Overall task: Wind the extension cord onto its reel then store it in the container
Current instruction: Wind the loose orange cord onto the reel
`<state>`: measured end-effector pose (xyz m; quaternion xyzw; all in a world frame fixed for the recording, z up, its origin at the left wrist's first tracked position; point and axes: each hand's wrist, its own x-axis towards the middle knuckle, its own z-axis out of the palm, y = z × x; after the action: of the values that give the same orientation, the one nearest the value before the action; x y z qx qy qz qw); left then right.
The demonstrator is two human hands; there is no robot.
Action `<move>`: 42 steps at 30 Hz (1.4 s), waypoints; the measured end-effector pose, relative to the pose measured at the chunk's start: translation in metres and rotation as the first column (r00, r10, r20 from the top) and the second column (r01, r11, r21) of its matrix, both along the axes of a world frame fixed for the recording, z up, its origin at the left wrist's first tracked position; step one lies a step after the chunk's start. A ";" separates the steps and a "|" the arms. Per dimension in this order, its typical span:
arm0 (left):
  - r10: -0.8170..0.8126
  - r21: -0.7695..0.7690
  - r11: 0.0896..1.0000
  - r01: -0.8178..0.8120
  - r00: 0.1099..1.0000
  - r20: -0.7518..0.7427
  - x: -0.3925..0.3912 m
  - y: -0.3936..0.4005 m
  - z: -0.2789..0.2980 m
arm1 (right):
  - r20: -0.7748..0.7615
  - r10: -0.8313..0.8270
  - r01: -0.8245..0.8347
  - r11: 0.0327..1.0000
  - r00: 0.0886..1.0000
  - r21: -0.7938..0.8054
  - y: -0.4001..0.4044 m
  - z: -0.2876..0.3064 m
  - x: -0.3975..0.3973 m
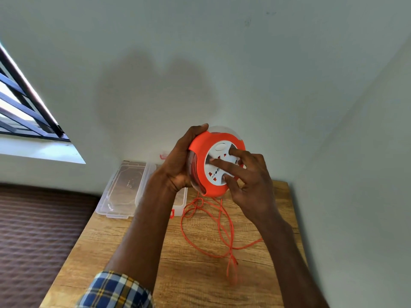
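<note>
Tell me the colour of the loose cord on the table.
Orange; the cord shows clearly in the head view.

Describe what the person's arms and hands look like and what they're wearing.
Both hands are bare: no gloves, rings or watch visible on the left hand or right hand. The left arm wears a plaid sleeve in blue, white and yellow, pushed up the forearm. The right forearm shows no sleeve in view.

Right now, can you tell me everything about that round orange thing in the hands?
The reel is a round orange plastic drum with a white socket face and clear sides. Orange cord is wound inside, and more trails from its bottom edge in loose loops on the wooden table. It is held up above the table, tilted, face toward the camera. The left hand grips its rim and back; the right hand's fingers press on the white face.
</note>
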<state>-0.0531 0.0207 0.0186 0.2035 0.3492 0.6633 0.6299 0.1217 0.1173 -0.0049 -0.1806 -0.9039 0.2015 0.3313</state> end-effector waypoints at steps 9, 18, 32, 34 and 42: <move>0.017 -0.031 0.999 -0.019 0.997 -0.077 0.000 0.003 0.005 | -0.165 -0.308 0.275 0.941 0.937 -0.197 -0.026 0.000 -0.009; 0.064 -0.022 0.998 -0.064 0.998 -0.027 -0.001 -0.001 0.002 | -0.176 -0.291 0.289 0.957 0.940 -0.035 -0.025 0.006 -0.010; 0.038 -0.018 0.999 -0.039 0.998 -0.045 -0.006 0.001 -0.003 | -0.056 -0.029 0.037 0.988 0.998 0.152 0.001 -0.002 -0.003; 0.039 -0.025 0.999 -0.040 0.998 -0.058 -0.006 0.002 -0.002 | -0.082 -0.082 0.093 0.985 0.993 0.147 -0.002 -0.003 -0.003; 0.032 -0.068 0.997 -0.037 0.997 -0.073 -0.006 0.004 -0.001 | -0.132 -0.356 0.324 0.921 0.925 -0.216 -0.037 0.003 -0.016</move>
<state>-0.0595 0.0246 0.0181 0.1994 0.3978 0.6538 0.6120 0.1062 0.0805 -0.0020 -0.3484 -0.8039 0.2404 0.4179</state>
